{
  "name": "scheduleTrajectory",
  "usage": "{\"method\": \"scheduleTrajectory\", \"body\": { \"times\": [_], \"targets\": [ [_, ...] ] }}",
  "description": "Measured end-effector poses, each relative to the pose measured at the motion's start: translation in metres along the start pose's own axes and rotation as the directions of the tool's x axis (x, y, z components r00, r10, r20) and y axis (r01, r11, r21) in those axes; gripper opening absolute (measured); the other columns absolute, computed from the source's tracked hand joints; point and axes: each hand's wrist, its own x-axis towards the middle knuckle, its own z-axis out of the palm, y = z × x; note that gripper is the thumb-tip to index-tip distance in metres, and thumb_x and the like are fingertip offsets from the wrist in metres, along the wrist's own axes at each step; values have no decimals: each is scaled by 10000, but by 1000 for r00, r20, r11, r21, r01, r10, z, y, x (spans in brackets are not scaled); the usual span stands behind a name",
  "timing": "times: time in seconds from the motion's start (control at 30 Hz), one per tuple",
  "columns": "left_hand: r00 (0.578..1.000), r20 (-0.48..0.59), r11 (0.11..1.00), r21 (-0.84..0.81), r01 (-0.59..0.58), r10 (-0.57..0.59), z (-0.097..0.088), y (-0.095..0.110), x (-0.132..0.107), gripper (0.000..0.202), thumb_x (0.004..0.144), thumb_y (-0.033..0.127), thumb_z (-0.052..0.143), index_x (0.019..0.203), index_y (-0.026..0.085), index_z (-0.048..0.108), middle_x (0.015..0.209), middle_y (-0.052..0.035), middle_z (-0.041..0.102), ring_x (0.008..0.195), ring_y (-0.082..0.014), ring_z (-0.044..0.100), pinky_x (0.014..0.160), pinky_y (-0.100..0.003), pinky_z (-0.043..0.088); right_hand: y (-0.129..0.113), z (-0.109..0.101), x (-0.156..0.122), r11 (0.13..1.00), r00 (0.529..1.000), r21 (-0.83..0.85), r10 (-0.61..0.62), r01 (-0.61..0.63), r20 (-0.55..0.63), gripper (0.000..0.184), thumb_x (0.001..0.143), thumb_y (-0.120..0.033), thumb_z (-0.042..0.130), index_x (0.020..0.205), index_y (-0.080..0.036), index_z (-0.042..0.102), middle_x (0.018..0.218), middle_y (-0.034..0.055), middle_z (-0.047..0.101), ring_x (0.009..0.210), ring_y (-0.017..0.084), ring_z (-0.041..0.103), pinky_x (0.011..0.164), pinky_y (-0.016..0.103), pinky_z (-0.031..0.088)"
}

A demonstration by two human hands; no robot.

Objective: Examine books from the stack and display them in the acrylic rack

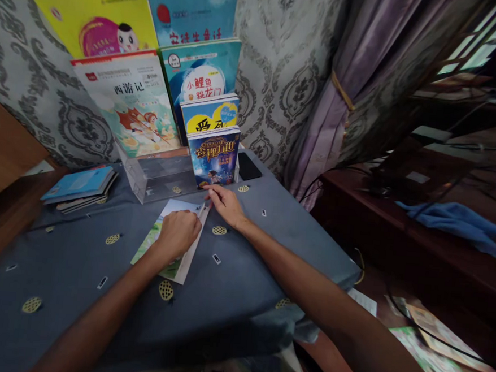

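A thin book (pixel 156 242) with a green and light-blue cover lies flat on the cloth, with a white strip along its right side. My left hand (pixel 179 232) rests on the cover, its fingers curled into a fist; anything inside them is hidden. Just beyond the book's upper right corner is my right hand (pixel 228 207), fingers stretched to the left and thumb side up. Its fingertips are close to the foot of a dark-blue book (pixel 214 158) standing in a clear display rack (pixel 140 181); whether they touch it I cannot tell.
The rack also holds a white picture book (pixel 129 101), a teal book (pixel 205 69), a yellow book (pixel 94 11) and others. A stack of books (pixel 78 185) lies at left. A dark phone (pixel 249 167) lies behind the rack's right end. Cables and a blue cloth (pixel 458 223) are at right.
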Motion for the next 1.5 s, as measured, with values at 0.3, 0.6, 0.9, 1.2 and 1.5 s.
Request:
{"method": "scheduleTrajectory", "body": {
  "times": [0.3, 0.6, 0.9, 1.2, 1.5],
  "targets": [
    [996, -10, 996, -18, -85, 85, 12, -1, -10, 315, 978, 321, 491, 929, 129, 736, 951, -159, 725, 944, -297, 691, 773, -383, 539, -6, -4, -1, 947, 967, -300, -37, 115, 254, 264, 987, -239, 487, 1000, -165, 739, 776, 30, 738, 728, 167, 661, 697, 259, 439],
    [831, 22, 773, -384, -506, 555, 30, -78, -68, 878, 858, 570, 677, 1575, 281, 262, 1634, -115, 283, 1506, -294, 276, 1177, -448, 344, 3, 3, 1, 948, 960, -284, -64, 144, 272, 310, 969, -216, 492, 1174, -199, 724, 1121, 75, 762, 1001, 225, 702, 901, 346, 508],
    [861, -26, 828, -261, -496, 507, 37, -58, -68, 552, 1018, 449, 454, 1498, 185, 386, 1584, -140, 387, 1506, -269, 278, 1209, -469, 303, 13, 17, -1, 957, 914, -181, -146, 228, 379, 372, 977, -188, 469, 1302, -221, 647, 1332, 63, 670, 1275, 223, 581, 1093, 429, 435],
    [891, -225, 827, -335, -452, 395, 37, -46, -69, 329, 1031, 319, 411, 1166, 190, 682, 1188, -114, 718, 1123, -236, 681, 963, -413, 567, -3, 13, -9, 955, 936, -201, -145, 217, 321, 301, 985, -229, 513, 1207, -209, 714, 1089, 74, 743, 1039, 221, 650, 950, 381, 492],
    [895, -240, 849, -296, -437, 377, 37, -42, -72, 306, 1022, 303, 444, 1141, 189, 702, 1197, -97, 726, 1098, -225, 696, 938, -386, 574, -11, 17, -13, 953, 916, -178, -165, 243, 365, 288, 950, -260, 579, 1201, -198, 705, 1122, 78, 737, 1073, 225, 645, 958, 387, 494]
  ]
}}
